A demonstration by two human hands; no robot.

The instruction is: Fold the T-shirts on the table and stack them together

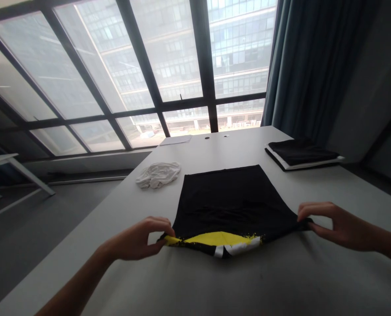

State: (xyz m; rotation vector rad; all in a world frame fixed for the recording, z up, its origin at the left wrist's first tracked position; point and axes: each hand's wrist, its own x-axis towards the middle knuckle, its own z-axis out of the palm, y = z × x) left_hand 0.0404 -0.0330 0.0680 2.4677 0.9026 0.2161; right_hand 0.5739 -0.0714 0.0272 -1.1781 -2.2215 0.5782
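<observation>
A black garment (228,193), probably a T-shirt, lies partly flat on the white table, its near edge lifted. A yellow and white print shows along that raised edge, which sags in the middle. My left hand (143,237) pinches the near left corner between thumb and fingers. At the near right corner, my right hand (330,221) grips the cloth in the same way, and a small dark end of fabric pokes out under its fingers. The far part of the garment rests on the tabletop.
On the white table (235,151), a crumpled white cloth (159,174) lies at the left and a folded black-and-white stack of cloth (302,152) at the right. A flat whitish sheet (175,140) is at the far left corner. Windows and a blue curtain (314,66) stand behind.
</observation>
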